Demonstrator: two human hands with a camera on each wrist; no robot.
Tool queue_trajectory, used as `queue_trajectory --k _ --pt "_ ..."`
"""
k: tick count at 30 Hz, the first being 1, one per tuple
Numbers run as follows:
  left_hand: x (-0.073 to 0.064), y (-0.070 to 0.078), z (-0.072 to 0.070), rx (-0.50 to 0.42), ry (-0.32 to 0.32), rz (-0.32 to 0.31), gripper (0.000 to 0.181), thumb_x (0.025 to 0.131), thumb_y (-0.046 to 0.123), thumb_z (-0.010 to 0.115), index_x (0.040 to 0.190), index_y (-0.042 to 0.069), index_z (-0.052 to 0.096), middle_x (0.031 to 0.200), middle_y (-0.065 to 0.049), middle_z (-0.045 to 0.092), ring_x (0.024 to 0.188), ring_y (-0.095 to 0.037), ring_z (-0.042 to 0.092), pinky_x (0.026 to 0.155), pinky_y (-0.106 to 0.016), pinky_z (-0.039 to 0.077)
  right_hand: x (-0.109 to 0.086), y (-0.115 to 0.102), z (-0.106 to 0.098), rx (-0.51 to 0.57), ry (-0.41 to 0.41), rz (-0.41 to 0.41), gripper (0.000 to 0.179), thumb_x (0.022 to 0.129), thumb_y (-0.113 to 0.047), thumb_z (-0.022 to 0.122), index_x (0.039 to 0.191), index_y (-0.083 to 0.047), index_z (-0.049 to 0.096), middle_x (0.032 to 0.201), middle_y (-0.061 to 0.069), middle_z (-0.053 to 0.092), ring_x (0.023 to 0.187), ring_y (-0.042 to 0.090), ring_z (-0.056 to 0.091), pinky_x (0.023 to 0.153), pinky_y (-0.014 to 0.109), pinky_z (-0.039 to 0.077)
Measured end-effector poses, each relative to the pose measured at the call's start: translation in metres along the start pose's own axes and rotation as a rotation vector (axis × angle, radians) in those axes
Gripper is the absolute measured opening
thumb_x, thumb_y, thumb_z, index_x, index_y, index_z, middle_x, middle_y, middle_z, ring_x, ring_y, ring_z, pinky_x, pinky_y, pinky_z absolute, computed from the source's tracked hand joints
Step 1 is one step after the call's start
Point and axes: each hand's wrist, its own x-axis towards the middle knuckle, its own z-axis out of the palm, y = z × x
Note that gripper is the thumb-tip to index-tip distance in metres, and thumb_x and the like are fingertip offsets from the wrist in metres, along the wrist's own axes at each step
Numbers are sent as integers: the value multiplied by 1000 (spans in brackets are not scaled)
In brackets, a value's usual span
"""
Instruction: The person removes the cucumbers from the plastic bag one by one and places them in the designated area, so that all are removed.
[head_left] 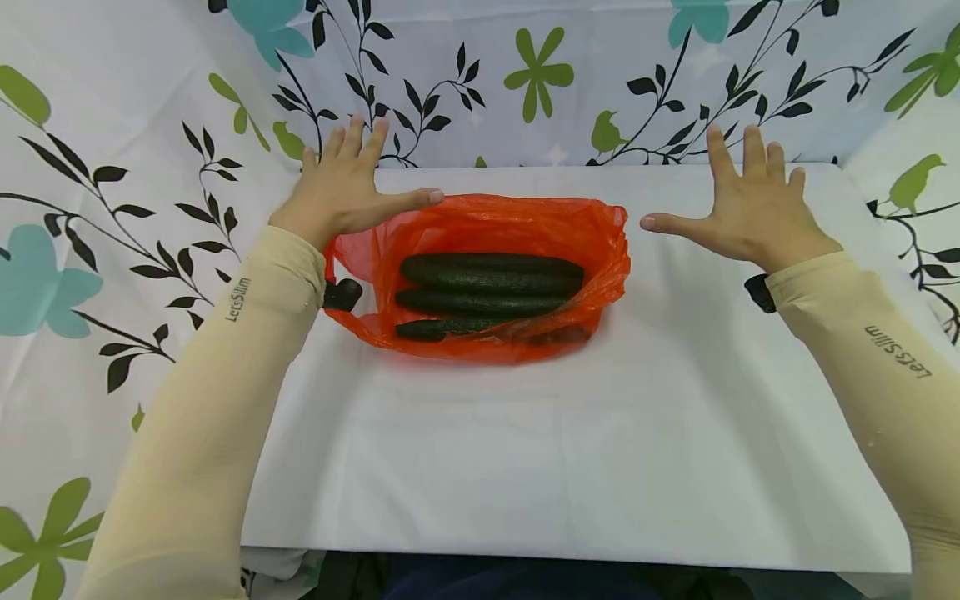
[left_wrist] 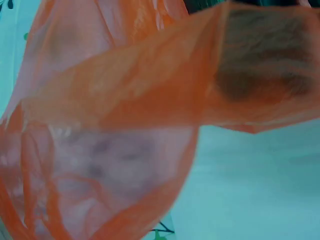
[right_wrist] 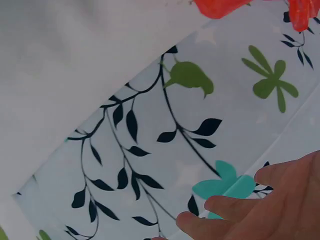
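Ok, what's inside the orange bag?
Three long, dark green vegetables show inside the orange bag. Its near side partly covers the nearest one; a dark shape shows through, but I can't tell what. Anything underneath is hidden.

A crumpled, translucent red-orange thin plastic bag (head_left: 517, 218) lies on the white worktop (head_left: 600, 467), its mouth gaping upward; inside the bag, three long, dark green, smooth-skinned cucumbers (head_left: 491, 273) lie side by side, lengthwise from the bag's left to its right; the nearest is partly covered by the bag's front film; the left hand (head_left: 341, 185) is at the bag's left end, the right hand (head_left: 757, 204) apart from its right end.
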Motion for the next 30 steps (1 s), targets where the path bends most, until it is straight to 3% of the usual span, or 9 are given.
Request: queue_trajectory --k 6,12,15,19,22,26,28,30 --pt "-14 -5 5 -176 37 -39 128 76 87 51 159 16 -16 167 -5 -12 154 -32 -3 120 -59 7 -8 -32 -2 75 81 -115 120 84 -79 53 161 -8 -6 165 29 -3 149 52 5 115 70 8" --pt "-35 -12 10 -335 73 -118 131 74 83 60 159 20 -18 168 -8 1 150 -41 18 111 -68 27 -19 -66 2 175 235 -262 92 96 -58 55 162 -5 17 162 22 25 144 44 32 109 66 33" --pt "-45 -17 17 -407 110 -146 131 73 82 63 160 24 -17 168 -9 8 148 -43 24 106 -69 33 -23 -81 6 217 339 -343 76 98 -47 60 158 -7 34 153 20 44 135 42 47 104 63 42" --pt "-55 -25 30 -536 164 -170 129 72 78 68 161 31 -12 167 -3 14 151 -35 22 109 -67 32 -26 -98 13 268 429 -453 61 96 -37 69 147 -8 54 134 18 63 113 37 63 91 55 53" --pt "-60 -28 39 -632 213 -170 124 74 72 73 162 33 -6 167 4 16 152 -29 20 114 -62 28 -27 -109 19 330 431 -506 55 93 -33 73 140 -7 61 126 14 68 100 32 67 83 49 55" --pt "-66 -32 52 -780 296 -157 116 80 58 77 163 27 2 166 9 18 151 -21 25 118 -46 29 -26 -124 29 443 354 -514 49 91 -31 77 133 -8 67 120 9 72 98 24 70 87 43 56" --pt "-69 -33 58 -903 331 -154 112 83 48 79 164 23 5 166 8 21 150 -18 27 118 -38 29 -25 -131 34 507 288 -492 46 89 -31 78 130 -10 70 115 6 74 98 20 71 91 39 54" --pt "-73 -34 63 -1065 364 -158 109 85 39 80 164 19 8 165 5 25 149 -16 30 117 -32 29 -23 -137 40 561 218 -461 43 89 -31 79 126 -12 73 109 3 76 95 16 71 85 35 54"
